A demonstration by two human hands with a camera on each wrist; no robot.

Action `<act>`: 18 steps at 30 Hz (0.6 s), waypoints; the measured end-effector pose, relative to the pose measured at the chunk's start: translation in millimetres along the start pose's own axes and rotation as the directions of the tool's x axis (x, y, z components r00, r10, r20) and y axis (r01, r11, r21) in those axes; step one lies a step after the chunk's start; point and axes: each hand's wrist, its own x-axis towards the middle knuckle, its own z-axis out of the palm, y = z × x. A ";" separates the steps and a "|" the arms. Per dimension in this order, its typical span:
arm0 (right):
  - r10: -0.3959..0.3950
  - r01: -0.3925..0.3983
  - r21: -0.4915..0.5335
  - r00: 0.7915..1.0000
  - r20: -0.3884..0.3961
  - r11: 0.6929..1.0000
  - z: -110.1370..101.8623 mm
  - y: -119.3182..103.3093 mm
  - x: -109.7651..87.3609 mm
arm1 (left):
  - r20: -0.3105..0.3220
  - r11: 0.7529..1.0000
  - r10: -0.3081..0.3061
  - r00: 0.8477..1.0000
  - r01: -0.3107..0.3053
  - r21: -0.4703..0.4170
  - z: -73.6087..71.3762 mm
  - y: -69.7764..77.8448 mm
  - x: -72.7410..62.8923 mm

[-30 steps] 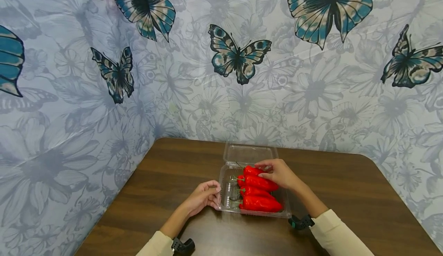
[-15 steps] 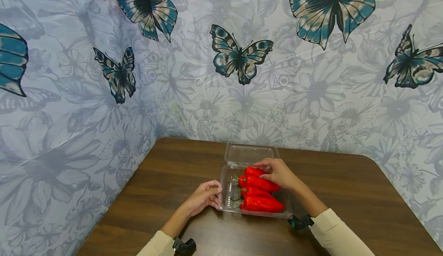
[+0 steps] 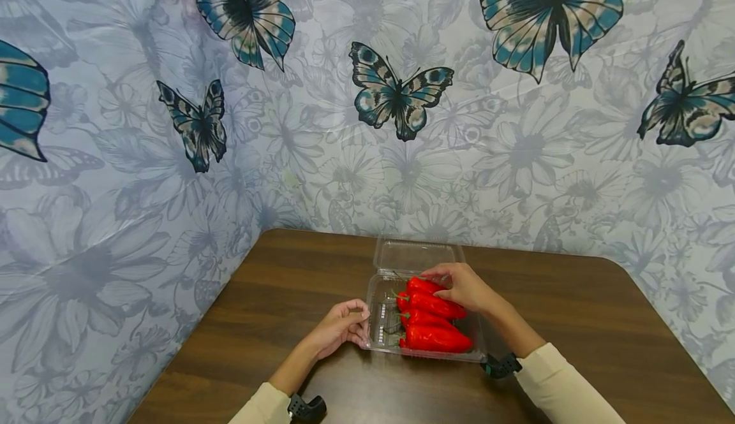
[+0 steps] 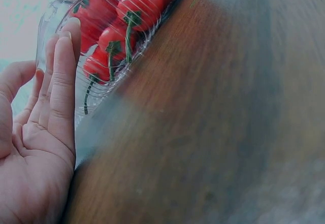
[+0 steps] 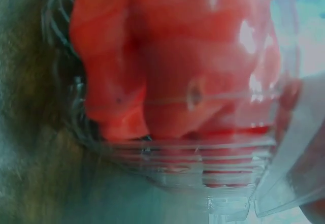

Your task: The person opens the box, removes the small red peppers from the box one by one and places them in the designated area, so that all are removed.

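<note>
A clear plastic clamshell container [image 3: 426,354] sits on the table, holding several red peppers [image 3: 439,339] in a row, green stems toward the left. My left hand [image 3: 339,329] holds the container's left rim, thumb on one side; the left wrist view shows its long fingers [image 4: 63,87] lying straight along the wall. At the back of the row, my right hand [image 3: 467,289] grips the rearmost red pepper [image 3: 421,284] between thumb and fingers, partly covering it. In the right wrist view, pepper ends [image 5: 177,97] show blurred through the ribbed wall.
The container's lid [image 3: 418,255] is folded back toward the wall. Brown wooden table [image 3: 287,271] surrounds the container. A butterfly-print wall covering [image 3: 396,182] rises behind the table and along its left side. Each wrist wears a black band [image 3: 307,407].
The view has shifted slightly. Both hands keep nearly the same places at the container, with the right hand still on the rearmost pepper.
</note>
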 end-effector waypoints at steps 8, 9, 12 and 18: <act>0.009 -0.009 0.004 1.000 -0.009 1.000 0.7 -1.3 -1.3 | -0.004 1.000 0.000 1.000 0.000 0.003 -1.0 0.1 0.4; 0.011 -0.011 0.008 1.000 -0.015 1.000 1.2 -1.4 -1.4 | -0.005 1.000 -0.001 1.000 0.001 0.004 -1.3 0.0 0.5; 0.012 -0.012 0.011 0.999 -0.033 1.000 2.1 -2.4 -1.4 | -0.010 1.000 -0.004 1.000 0.005 0.007 -2.1 -0.7 0.8; -0.015 0.016 0.010 0.998 -0.062 1.000 4.1 -2.4 -2.9 | -0.004 1.000 -0.002 1.000 0.002 0.014 -2.7 -1.5 0.6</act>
